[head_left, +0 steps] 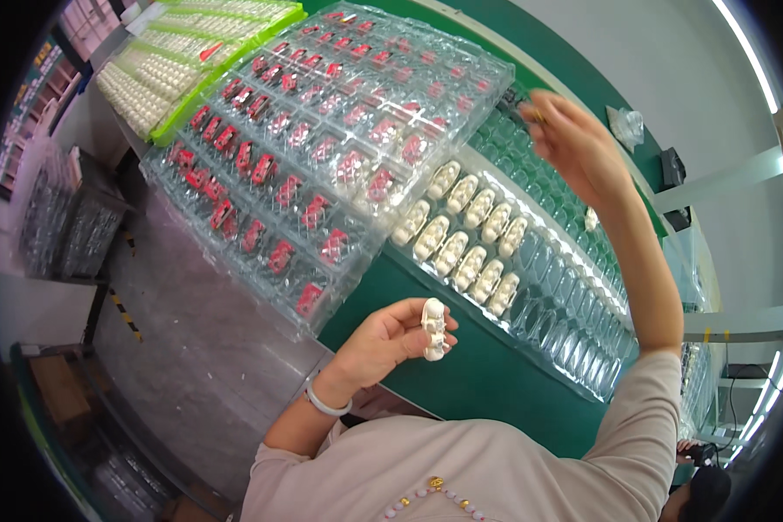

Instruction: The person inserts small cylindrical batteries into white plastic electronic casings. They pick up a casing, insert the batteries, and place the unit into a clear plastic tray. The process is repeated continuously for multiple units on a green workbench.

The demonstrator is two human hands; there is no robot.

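Observation:
Near the front edge of the green table, my left hand (380, 341) pinches a small cream moulded plastic piece (435, 329), held upright between thumb and fingers. My right hand (578, 146) is stretched out over the far side of a clear tray, its fingers curled together. Small dark bits show by its fingertips, but what it grips, if anything, I cannot make out. Below that hand, a clear blister tray (548, 326) holds two rows of similar cream pieces (451, 252) in its left part; several pockets to their right hold nothing.
Stacked clear trays with red parts (280, 255) cover the left of the table (435, 387). Beyond them stands a bright green-edged tray (167, 126) of many pale parts. A crumpled clear bag (626, 128) lies at the far edge. Wrapped stacks (65, 217) stand across the floor at left.

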